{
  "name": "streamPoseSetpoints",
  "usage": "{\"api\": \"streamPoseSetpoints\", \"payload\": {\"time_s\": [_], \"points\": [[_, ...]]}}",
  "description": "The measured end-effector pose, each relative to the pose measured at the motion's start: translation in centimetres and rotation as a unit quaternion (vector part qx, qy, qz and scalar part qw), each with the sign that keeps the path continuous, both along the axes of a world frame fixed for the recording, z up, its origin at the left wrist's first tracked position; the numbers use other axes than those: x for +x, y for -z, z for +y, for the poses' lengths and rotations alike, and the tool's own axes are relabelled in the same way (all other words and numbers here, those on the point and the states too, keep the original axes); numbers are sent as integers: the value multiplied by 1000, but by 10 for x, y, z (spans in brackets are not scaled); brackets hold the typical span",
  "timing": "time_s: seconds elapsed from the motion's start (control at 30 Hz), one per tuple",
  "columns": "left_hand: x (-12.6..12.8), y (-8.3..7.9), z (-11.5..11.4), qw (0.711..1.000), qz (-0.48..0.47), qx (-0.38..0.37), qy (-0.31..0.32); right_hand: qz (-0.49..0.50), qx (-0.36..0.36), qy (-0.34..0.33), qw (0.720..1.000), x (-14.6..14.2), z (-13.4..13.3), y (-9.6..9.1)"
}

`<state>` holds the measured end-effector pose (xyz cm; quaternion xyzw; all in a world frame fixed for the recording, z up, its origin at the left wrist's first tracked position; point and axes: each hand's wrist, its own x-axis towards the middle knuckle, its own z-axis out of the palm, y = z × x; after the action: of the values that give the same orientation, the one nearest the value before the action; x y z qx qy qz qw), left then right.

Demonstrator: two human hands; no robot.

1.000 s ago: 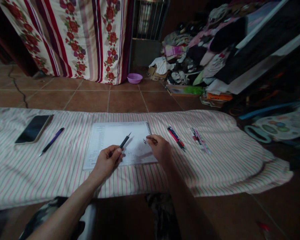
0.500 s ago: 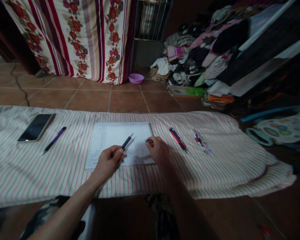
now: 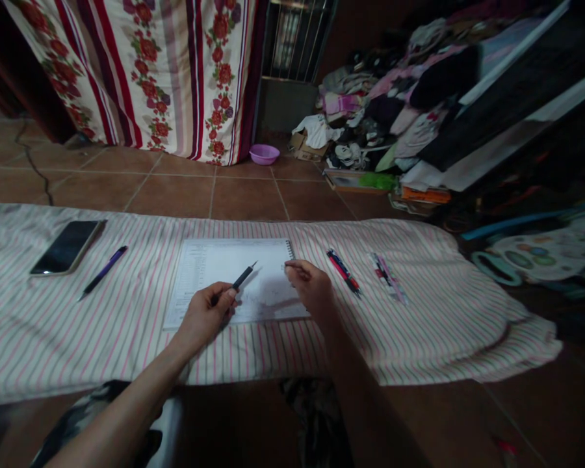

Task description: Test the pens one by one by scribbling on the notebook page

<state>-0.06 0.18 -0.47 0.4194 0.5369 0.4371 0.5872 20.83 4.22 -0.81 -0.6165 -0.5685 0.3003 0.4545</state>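
My left hand [image 3: 210, 305] is closed around the dark barrel of a pen [image 3: 244, 278], whose thin tip points up and to the right above an open spiral notebook [image 3: 224, 260]. My right hand [image 3: 311, 283] is over the notebook's right side, thumb and forefinger pinched together. Whatever is between those fingertips is too small to make out. Printed lines run down the notebook's left side, and faint marks show on the page between my hands. Just right of my right hand lie red and dark pens [image 3: 344, 272].
Farther right is a clear packet with pinkish sticks [image 3: 389, 278]. At left lie a purple-black pen [image 3: 102, 273] and a phone [image 3: 68, 247], all on a striped cloth [image 3: 433, 312]. Beyond, a purple basin [image 3: 264, 154] and a heap of clothes [image 3: 370, 110] are on the tiled floor.
My right hand has risen slightly, toward the spiral edge of the notebook, its fingertips still pinched. My left hand and the pen stay nearly in place; the view has shifted a little.
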Motion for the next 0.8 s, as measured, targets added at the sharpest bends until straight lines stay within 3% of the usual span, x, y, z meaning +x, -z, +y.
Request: {"api": "streamPoseSetpoints", "payload": {"time_s": [0.23,0.4,0.8], "points": [[-2,12,-1,997,52,52,34,188,-37,5,981,-8,-1,-18],[-4,11,-4,993,80,70,51,285,-61,-30,956,-13,-1,-21],[-20,8,-5,965,211,141,73,236,-59,-71,967,-23,3,-17]]}}
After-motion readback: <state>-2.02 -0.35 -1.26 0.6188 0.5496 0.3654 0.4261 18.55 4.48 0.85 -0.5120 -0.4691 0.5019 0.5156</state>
